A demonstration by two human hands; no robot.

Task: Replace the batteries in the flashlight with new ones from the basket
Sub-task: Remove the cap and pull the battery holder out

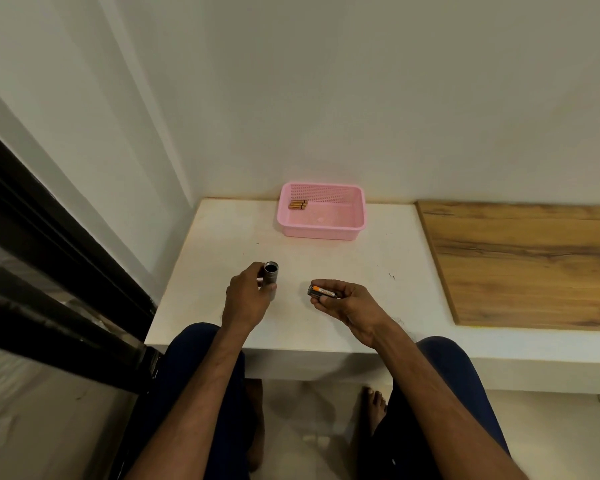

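Note:
My left hand (246, 295) grips the grey flashlight body (270, 274) upright over the white table (222, 244); its open end faces up and looks dark inside. My right hand (343, 297) holds a battery holder with orange-labelled batteries (321, 292) lying sideways between thumb and fingers, a short way right of the flashlight. The pink basket (321, 232) stands at the back of the table against the wall, with a few gold batteries (298, 205) lying in its far left corner.
A wooden board (527, 261) covers the ledge to the right of the table. A dark window frame (49, 258) runs along the left. My knees and bare feet are below the table's front edge.

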